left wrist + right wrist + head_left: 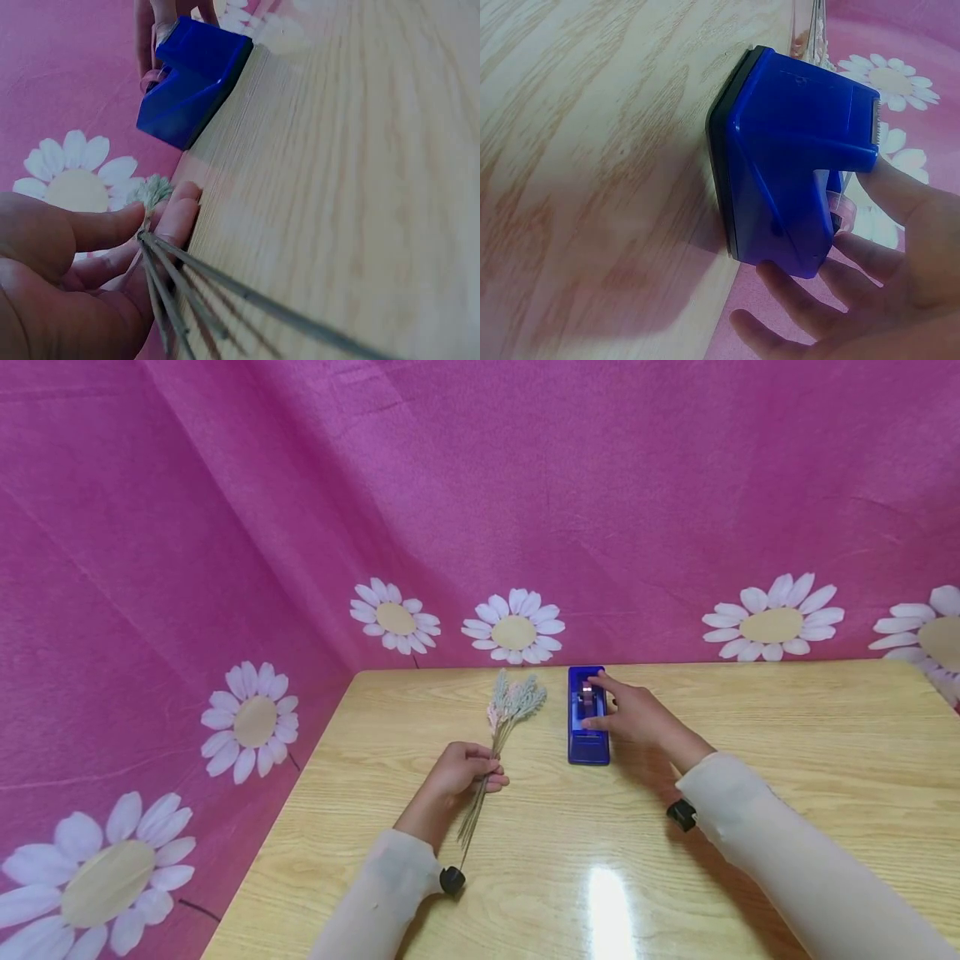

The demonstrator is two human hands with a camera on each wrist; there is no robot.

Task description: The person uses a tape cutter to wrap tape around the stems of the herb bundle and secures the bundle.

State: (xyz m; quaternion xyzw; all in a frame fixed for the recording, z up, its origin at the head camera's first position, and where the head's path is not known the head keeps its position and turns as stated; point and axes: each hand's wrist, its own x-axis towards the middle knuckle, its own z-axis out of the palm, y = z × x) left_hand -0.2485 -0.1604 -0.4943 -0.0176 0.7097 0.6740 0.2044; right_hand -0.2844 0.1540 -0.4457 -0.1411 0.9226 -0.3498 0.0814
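My left hand pinches the thin stems of a bunch of dried-looking flowers between thumb and fingers. The pale green and pink heads point to the back of the table, and the stems fan out below the grip. To the right of the flowers stands a blue tape dispenser on a dark base. My right hand holds the dispenser from its right side. Its thumb is at the toothed cutter end, and a finger touches by the pinkish tape roll. Other fingers lie against the dispenser's lower part.
A light wood-grain table lies under both hands. Behind it and to its left hangs a pink cloth printed with white daisies. Black wrist cameras sit at both cuffs.
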